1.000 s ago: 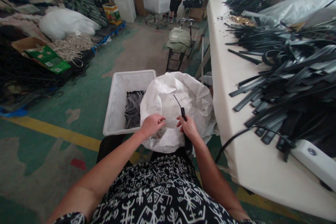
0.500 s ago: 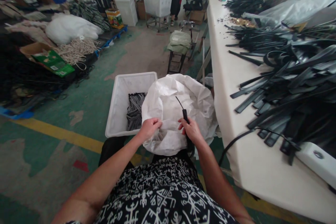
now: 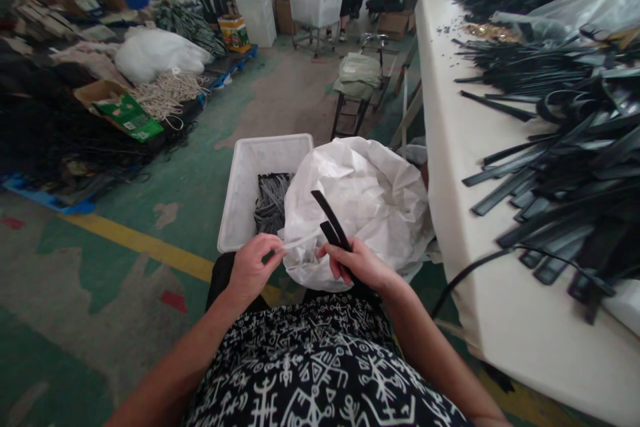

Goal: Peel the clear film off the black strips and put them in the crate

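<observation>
My left hand (image 3: 256,265) is pinched on a thin whitish strip (image 3: 305,239) that stretches toward my right hand. Black straps (image 3: 327,215) stick up from my right hand (image 3: 357,261), whose fingers are wrapped round them. Under and beyond both hands lies a large crumpled white sack (image 3: 370,193). To its left stands a white plastic bin (image 3: 231,203) with a bundle of grey and black straps (image 3: 271,200) inside.
On the right, a long table (image 3: 453,147) bears heaps of black straps (image 3: 575,173); a black cable (image 3: 465,273) hangs over its edge. A stool (image 3: 357,77) stands ahead. Farther off are a wheeled bin (image 3: 316,3) and people's legs.
Black straps now rise from my right hand, where a thin dark piece showed before. My left hand has moved down and left, with a whitish strip now visible from it. The view has shifted slightly.
</observation>
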The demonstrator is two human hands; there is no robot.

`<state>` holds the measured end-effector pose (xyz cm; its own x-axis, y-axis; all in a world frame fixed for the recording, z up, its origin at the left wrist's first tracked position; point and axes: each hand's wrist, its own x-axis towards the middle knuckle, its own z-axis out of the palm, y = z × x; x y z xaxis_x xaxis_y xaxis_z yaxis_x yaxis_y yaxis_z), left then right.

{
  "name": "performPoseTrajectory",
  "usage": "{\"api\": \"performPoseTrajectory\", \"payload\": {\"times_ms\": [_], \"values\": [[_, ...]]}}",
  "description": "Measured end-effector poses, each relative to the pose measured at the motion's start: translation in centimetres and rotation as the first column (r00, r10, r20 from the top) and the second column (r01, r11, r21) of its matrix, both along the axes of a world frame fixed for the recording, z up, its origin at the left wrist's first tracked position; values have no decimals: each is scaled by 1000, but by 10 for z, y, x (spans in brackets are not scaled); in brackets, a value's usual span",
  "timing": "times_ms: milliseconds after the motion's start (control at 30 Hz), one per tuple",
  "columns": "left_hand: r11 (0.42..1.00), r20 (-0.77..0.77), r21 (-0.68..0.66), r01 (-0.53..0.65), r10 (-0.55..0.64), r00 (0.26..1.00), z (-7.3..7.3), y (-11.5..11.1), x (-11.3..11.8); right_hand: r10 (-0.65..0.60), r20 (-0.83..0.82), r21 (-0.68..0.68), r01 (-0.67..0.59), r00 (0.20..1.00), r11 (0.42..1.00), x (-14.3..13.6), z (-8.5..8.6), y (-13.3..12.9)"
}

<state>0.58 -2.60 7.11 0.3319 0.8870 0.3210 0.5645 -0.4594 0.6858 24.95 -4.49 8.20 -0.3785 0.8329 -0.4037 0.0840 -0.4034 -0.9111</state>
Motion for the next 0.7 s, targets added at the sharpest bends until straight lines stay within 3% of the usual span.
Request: {"api": "performPoseTrajectory", "payload": {"times_ms": [100,200,367,533,633,700], "values": [[992,-7,122,24,-23,1000,8,-12,-3,86,-100,-38,-90,991,995,-18,4,-5],[976,6,204,81,-84,996,18,-25,-3,82,-151,-65,-93,985,994,-35,6,-8],[944,18,276,181,-193,981,33,-42,-7,-70,-205,-100,51,976,994,-47,7,-8],[896,-49,328,299,-300,953,35,-51,-14,-225,-252,-129,198,941,972,-52,9,1],[949,73,200,245,-264,962,31,-55,-16,-269,-222,-63,261,937,963,-53,14,8],[980,259,-83,183,-156,953,29,-55,-16,-266,-190,3,272,945,962,-53,19,11]]}}
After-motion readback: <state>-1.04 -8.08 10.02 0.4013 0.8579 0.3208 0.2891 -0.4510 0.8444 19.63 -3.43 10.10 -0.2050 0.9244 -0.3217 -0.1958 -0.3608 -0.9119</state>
